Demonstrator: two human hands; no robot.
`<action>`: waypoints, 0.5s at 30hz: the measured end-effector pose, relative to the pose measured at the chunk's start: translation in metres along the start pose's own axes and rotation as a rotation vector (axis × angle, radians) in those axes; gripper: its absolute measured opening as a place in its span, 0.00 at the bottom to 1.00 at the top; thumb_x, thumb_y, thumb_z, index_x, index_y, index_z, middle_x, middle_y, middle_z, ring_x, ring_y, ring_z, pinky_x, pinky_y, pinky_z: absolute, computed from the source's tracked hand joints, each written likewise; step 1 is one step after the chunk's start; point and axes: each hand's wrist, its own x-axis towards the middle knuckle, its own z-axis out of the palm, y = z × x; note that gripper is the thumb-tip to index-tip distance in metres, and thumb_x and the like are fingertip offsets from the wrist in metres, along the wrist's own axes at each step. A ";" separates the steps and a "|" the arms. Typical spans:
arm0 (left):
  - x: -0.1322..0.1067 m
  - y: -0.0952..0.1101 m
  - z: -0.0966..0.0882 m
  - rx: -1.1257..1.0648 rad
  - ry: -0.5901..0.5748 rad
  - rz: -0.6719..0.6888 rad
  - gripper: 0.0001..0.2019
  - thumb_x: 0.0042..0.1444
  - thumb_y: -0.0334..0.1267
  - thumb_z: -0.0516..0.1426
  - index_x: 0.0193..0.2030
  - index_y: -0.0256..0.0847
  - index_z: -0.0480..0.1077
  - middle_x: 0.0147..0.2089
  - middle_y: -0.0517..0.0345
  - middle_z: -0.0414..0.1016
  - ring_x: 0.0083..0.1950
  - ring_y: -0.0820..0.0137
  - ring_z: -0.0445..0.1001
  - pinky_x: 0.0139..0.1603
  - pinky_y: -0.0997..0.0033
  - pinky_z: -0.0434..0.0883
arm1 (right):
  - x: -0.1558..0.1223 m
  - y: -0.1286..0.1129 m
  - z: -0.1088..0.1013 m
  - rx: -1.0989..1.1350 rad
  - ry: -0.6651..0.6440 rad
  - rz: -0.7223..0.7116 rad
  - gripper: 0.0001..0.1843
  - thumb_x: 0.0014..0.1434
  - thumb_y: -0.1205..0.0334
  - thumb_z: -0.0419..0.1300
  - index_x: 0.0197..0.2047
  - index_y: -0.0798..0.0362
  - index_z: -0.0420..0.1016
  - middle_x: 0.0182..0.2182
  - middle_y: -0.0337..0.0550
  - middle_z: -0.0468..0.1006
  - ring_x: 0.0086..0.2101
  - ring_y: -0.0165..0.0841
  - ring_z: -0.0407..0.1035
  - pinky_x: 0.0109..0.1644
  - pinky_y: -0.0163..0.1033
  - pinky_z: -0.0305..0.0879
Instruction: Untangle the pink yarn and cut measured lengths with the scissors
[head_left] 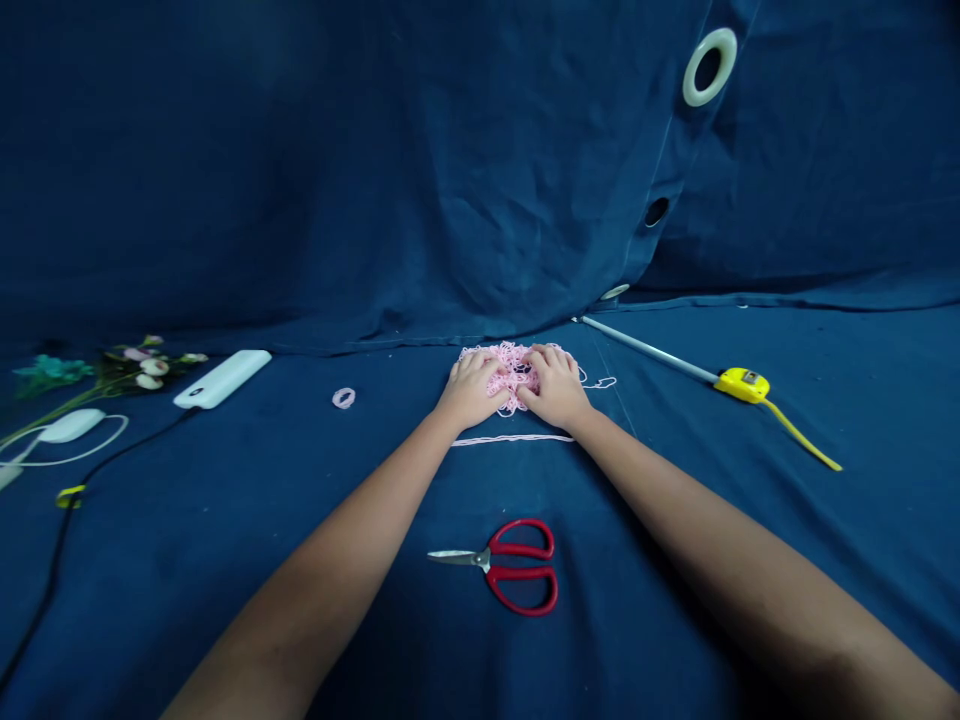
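A small lacy piece of pink yarn work (pixel 513 382), looped like crochet or netting, lies on the blue cloth ahead of me. My left hand (pixel 472 390) rests on its left half, and my right hand (pixel 556 388) covers the right half. Both palms face down with the fingers spread over the loops and the thumbs pointing toward each other. The yarn under the palms is hidden. A loose yarn end trails from the right side. Just in front lies a straight pink strand (pixel 514 439). Nearer to me are red-handled scissors (pixel 491 566), blades to the left.
Left of the hands sits a pink yarn ring (pixel 343 398). Farther left are a white power bank (pixel 223 379) with a black cable, a white round device (pixel 73 425) and artificial flowers (pixel 150 370). On the right are a grey rod (pixel 649 349) and a yellow tape measure (pixel 742 384).
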 end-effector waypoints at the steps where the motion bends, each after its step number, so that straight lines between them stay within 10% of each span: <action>1: 0.000 0.000 0.000 0.006 -0.016 -0.003 0.14 0.63 0.45 0.61 0.53 0.47 0.73 0.62 0.51 0.73 0.66 0.52 0.67 0.66 0.48 0.65 | 0.000 0.000 0.000 -0.008 -0.019 0.009 0.25 0.63 0.52 0.61 0.61 0.51 0.73 0.65 0.54 0.70 0.64 0.52 0.59 0.71 0.57 0.50; 7: -0.003 0.003 -0.002 0.053 0.022 -0.017 0.09 0.61 0.45 0.61 0.45 0.46 0.73 0.54 0.52 0.77 0.61 0.53 0.70 0.61 0.51 0.67 | 0.000 -0.002 -0.003 -0.043 -0.110 0.013 0.19 0.66 0.51 0.58 0.55 0.50 0.78 0.54 0.54 0.77 0.56 0.50 0.66 0.64 0.56 0.58; 15: -0.001 0.001 0.001 0.088 -0.027 -0.071 0.25 0.63 0.50 0.60 0.64 0.44 0.69 0.68 0.45 0.69 0.70 0.49 0.64 0.69 0.47 0.63 | 0.002 0.002 -0.001 0.009 -0.153 -0.038 0.28 0.68 0.54 0.56 0.68 0.50 0.72 0.67 0.52 0.71 0.65 0.49 0.60 0.71 0.58 0.51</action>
